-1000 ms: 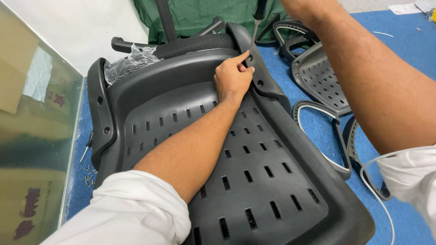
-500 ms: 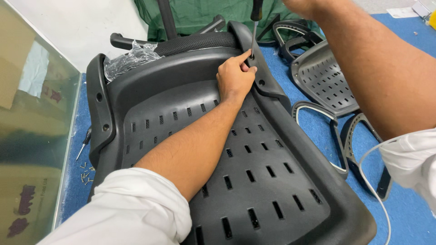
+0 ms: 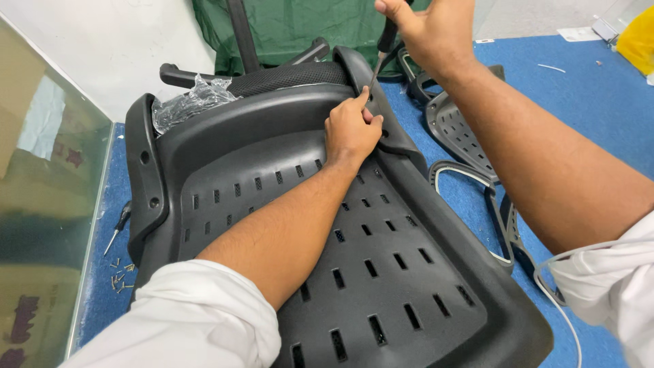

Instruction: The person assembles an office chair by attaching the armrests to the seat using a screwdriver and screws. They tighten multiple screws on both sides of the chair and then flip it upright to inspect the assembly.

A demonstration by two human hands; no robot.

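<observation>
- Black plastic chair seat pan point(image 3: 381, 272) lies underside-up on the blue floor point(image 3: 586, 116), filling most of my view; its slotted panel faces me, and a mesh-covered part point(image 3: 286, 77) shows at the far edge.
- Left hand point(image 3: 351, 129) rests on the pan's far right corner, fingers bunched and pinching at the screwdriver tip; can't tell if a screw sits there, too small.
- Right hand point(image 3: 426, 27) is up top, fist wrapped round the handle of a screwdriver point(image 3: 381, 54), shaft angled down to that corner.
- My read: fastening at this corner is under way, not finished; the hole point(image 3: 145, 157) and others on the left bracket look open, so prob more to do there.
- Spare grey chair parts point(image 3: 463, 136) and loop-shaped armrest pieces point(image 3: 477, 197) lie unfitted to the right.
- Crumpled clear plastic wrap point(image 3: 187, 102) sits at the pan's far left.
- A 2nd screwdriver point(image 3: 117, 225) lies on the floor at left.
- Loose screws point(image 3: 120, 278) lie just beside it, unused.
</observation>
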